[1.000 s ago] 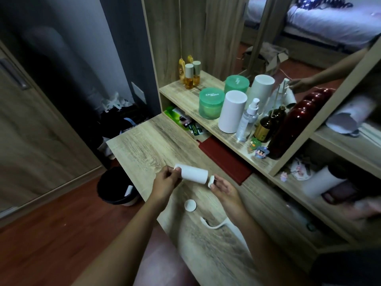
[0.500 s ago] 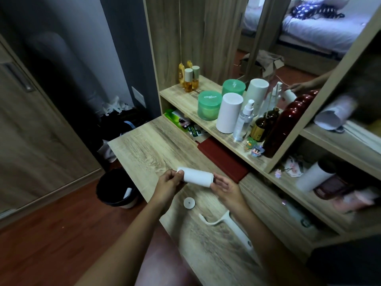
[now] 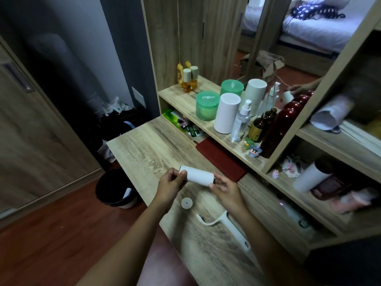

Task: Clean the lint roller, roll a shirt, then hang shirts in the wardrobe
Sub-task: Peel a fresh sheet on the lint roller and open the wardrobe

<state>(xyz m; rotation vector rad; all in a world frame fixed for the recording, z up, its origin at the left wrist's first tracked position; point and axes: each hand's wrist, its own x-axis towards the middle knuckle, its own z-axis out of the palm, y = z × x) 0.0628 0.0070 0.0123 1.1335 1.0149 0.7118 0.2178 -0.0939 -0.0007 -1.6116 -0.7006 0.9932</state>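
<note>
White paper roll (image 3: 197, 176) is held level just above the surface (image 3: 144, 145), left hand (image 3: 169, 185) pinching one end, right hand (image 3: 224, 187) the other. Probably light, hollow and crushable, tacky outside: grip the ends.

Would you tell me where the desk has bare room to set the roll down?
The far-left desk, between its left edge and the red pad, is bare. Nearer, the round cap and roller handle crowd it; the shelf is full.
</note>
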